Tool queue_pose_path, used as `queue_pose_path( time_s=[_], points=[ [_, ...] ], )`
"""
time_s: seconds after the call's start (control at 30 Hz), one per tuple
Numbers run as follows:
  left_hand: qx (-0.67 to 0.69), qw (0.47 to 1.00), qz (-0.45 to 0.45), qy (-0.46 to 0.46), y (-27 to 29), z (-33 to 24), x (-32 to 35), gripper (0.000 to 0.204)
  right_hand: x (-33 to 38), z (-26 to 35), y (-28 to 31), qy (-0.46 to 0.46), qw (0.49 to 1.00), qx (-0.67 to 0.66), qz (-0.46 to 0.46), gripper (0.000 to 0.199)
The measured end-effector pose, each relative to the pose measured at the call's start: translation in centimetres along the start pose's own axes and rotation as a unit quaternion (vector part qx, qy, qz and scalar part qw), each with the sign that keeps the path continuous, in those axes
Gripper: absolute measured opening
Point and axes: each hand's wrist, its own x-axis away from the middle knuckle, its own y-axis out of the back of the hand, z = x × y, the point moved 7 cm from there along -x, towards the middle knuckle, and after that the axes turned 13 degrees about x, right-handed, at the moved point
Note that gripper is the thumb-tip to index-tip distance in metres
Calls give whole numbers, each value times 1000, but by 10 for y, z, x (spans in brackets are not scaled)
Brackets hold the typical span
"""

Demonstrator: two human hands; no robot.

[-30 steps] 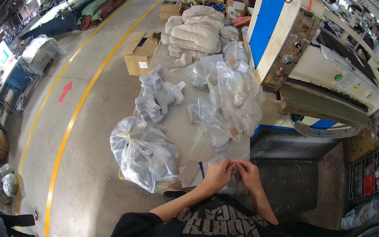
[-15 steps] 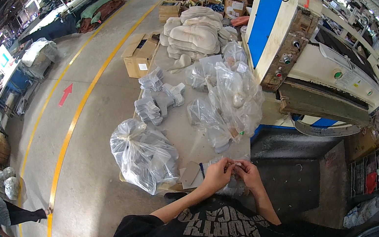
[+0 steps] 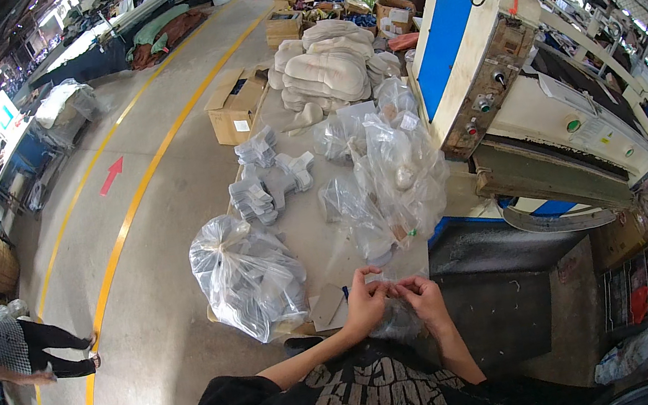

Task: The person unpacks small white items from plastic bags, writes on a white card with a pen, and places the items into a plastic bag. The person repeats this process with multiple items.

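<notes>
Scanning from the left, I see a tied clear sack of grey pieces [image 3: 249,275] on the floor, then my left hand [image 3: 366,304] and right hand [image 3: 424,298] drawn close together, fingers pinched on the neck of a small clear plastic bag [image 3: 398,320] hanging just below them. I judge I am knotting its mouth; next needs a firm pull without tearing the film.
</notes>
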Motion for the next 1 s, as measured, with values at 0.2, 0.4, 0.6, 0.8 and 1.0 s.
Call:
queue_pose_path(
  time_s=[0.2, 0.4, 0.6, 0.8, 1.0],
  points=[
    [65, 997, -22, 19, 4, 14, -4, 40, 5, 14, -4, 42, 990, 127, -54, 26],
    [-94, 994, 42, -33, -12, -17, 1, 48, 17, 30, -1, 138, 961, 227, -74, 25],
    [-248, 963, 105, -3, -21, -41, -1, 37, 12, 19, -2, 90, 957, 250, -120, 25],
    [-283, 950, 133, 1, -6, -22, -8, 35, 6, 2, -5, 39, 976, 168, -132, 26],
    [-357, 919, 160, -52, -6, -26, -2, 31, -4, -23, 1, 28, 993, 7, -115, 26]
  ],
)
